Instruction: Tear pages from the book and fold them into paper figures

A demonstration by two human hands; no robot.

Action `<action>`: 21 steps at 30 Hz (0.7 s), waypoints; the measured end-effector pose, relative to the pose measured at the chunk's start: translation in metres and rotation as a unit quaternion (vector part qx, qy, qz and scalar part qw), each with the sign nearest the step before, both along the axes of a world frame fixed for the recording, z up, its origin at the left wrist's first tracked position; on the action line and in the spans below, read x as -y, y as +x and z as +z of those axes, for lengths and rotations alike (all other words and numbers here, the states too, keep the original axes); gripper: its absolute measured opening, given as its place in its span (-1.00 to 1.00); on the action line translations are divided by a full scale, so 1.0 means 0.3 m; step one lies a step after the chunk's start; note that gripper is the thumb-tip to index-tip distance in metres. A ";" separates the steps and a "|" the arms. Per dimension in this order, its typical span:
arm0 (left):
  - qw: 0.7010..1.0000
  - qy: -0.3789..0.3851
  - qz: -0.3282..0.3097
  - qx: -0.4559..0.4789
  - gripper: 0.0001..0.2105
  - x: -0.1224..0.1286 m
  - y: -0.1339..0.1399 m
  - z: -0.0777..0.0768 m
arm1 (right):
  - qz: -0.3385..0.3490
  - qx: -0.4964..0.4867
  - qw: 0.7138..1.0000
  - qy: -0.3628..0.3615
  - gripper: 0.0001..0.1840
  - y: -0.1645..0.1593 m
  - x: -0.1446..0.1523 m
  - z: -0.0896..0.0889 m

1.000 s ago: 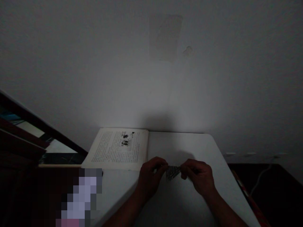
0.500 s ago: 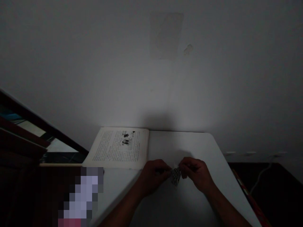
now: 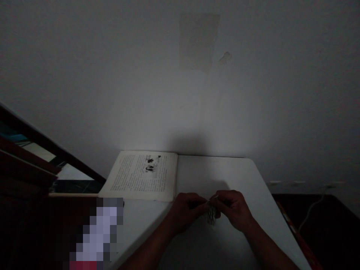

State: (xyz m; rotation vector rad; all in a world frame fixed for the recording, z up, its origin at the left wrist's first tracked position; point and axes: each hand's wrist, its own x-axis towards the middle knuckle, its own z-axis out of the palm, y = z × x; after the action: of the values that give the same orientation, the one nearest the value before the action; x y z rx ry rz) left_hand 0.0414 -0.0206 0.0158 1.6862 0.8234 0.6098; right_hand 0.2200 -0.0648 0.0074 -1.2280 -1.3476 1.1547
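Observation:
Between my two hands is a small, folded-looking piece of dark-and-light patterned paper [image 3: 211, 218], hanging down just above the white table. My left hand [image 3: 188, 210] pinches its upper left edge between thumb and fingers. From the other side, the thumb and fingers of my right hand [image 3: 234, 208] close on its upper right part, and a pale edge sticks up by the fingertips. The hands nearly touch. In this dim light the exact folds cannot be made out, and the fingers hide its top.
A book [image 3: 140, 176] with printed text and a small picture lies at the table's back left. The white table [image 3: 216, 168] stands against a grey wall [image 3: 135, 82]. A blurred-out object [image 3: 95, 232] is at the left edge. A cable [image 3: 311, 208] hangs at the right.
My hands have come closer together at the top of the paper. The paper now looks narrower and more bunched, and hangs slightly lower.

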 end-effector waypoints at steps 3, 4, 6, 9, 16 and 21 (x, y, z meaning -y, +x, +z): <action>0.998 0.051 0.008 -0.020 -0.83 0.000 0.002 -0.001 | 0.003 -0.013 1.000 -0.015 -0.81 -0.011 0.000 -0.007; 0.998 0.059 0.017 -0.023 -0.83 -0.001 0.003 0.000 | 0.000 -0.020 1.000 -0.024 -0.81 -0.015 -0.001 -0.009; 0.997 0.060 0.034 -0.023 -0.84 0.000 0.002 0.001 | -0.003 -0.034 0.998 -0.043 -0.81 -0.021 -0.003 -0.013; 0.997 0.062 0.052 -0.012 -0.82 -0.001 -0.004 0.003 | 0.015 -0.061 0.996 -0.061 -0.80 -0.022 -0.005 -0.021; 0.995 0.064 0.079 -0.018 -0.80 -0.003 -0.008 -0.001 | 0.048 -0.044 0.996 -0.060 -0.79 -0.014 -0.001 -0.021; 0.990 -0.079 0.103 0.046 -0.79 0.002 0.009 -0.027 | 0.025 -0.061 0.997 -0.037 -0.77 -0.004 -0.004 -0.020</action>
State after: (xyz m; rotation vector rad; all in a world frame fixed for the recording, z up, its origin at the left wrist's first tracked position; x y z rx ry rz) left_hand 0.0441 -0.0211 0.0078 1.4297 0.9605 0.7374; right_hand 0.2188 -0.0636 0.0014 -1.1619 -1.2610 1.3044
